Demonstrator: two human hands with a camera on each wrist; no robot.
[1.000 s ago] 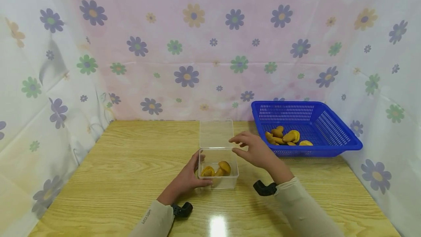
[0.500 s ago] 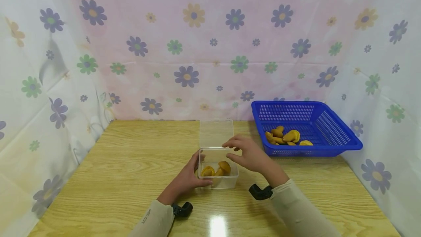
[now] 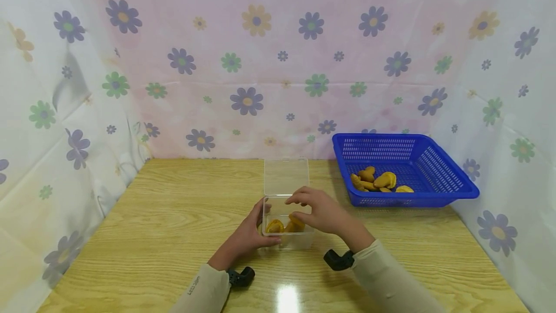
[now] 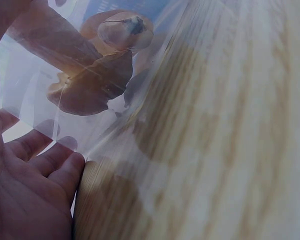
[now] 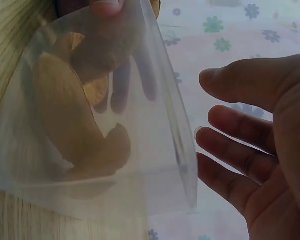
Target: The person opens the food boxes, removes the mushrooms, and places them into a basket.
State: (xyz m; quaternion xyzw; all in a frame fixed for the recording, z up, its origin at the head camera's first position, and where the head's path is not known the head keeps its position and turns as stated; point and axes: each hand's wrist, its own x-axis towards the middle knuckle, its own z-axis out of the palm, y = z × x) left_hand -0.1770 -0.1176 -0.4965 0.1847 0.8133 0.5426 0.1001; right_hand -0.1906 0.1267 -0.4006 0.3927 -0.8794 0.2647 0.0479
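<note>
A clear plastic box (image 3: 297, 242) stands on the table with its lid (image 3: 285, 177) folded back behind it. Two yellow-brown mushrooms lie inside, one at the left (image 3: 274, 227) and one at the right (image 3: 293, 225). My left hand (image 3: 245, 235) grips the box's left side, thumb at the front and fingers round the back corner. Over the box's right half hovers my right hand (image 3: 323, 212), its fingers loosely bent and holding nothing. Its thumb covers part of the right mushroom in the head view. Through the box wall, the right wrist view shows a mushroom (image 5: 70, 110) near that hand.
A blue perforated basket (image 3: 451, 190) stands at the back right, with several mushrooms (image 3: 384, 180) in its left part. Floral cloth (image 3: 278, 62) hangs behind the wooden table (image 3: 182, 206) and along both sides.
My right hand has moved left and down, from beside the lid hinge to over the box opening. The left hand, the box and its mushrooms have stayed put.
</note>
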